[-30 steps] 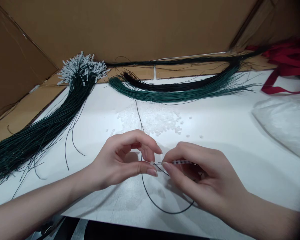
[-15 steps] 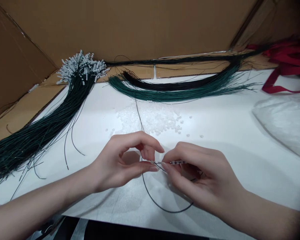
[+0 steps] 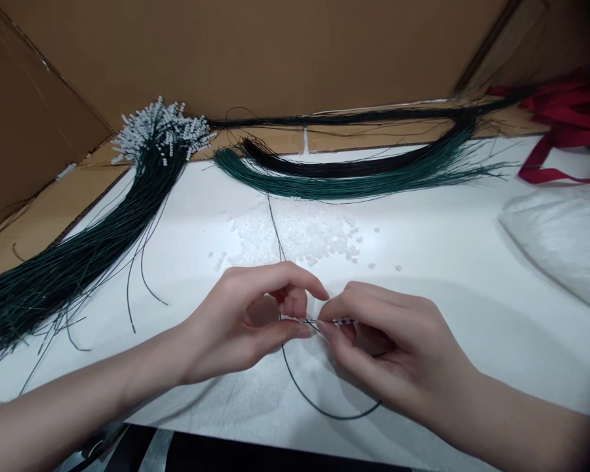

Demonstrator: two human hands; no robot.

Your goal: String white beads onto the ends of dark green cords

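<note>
1. Your left hand (image 3: 236, 308) and right hand (image 3: 413, 334) are pinching dark wire (image 3: 311, 321) (fingertips nearly closed), which is bridging them.
2. Fewer white beads (image 3: 345, 321) are showing at your right hand than earlier.

The looped wire (image 3: 324, 413) is showing black, and the strung beads (image 3: 345, 321) are making a row of white broken by dark gaps. The loose beads (image 3: 295, 229) are gleaming a clear, frosty white against the white tabletop (image 3: 447, 249). The beaded bundle (image 3: 118, 223) is shading from dark green to near-black, its tips (image 3: 162, 134) forming a pale bluish-white speckle. The black band (image 3: 349, 169) is contrasting with the teal-green band (image 3: 349, 190). The ribbon (image 3: 575, 124) is showing deep red, the bag (image 3: 565, 229) cloudy white, the cardboard (image 3: 255, 52) plain brown.
</note>
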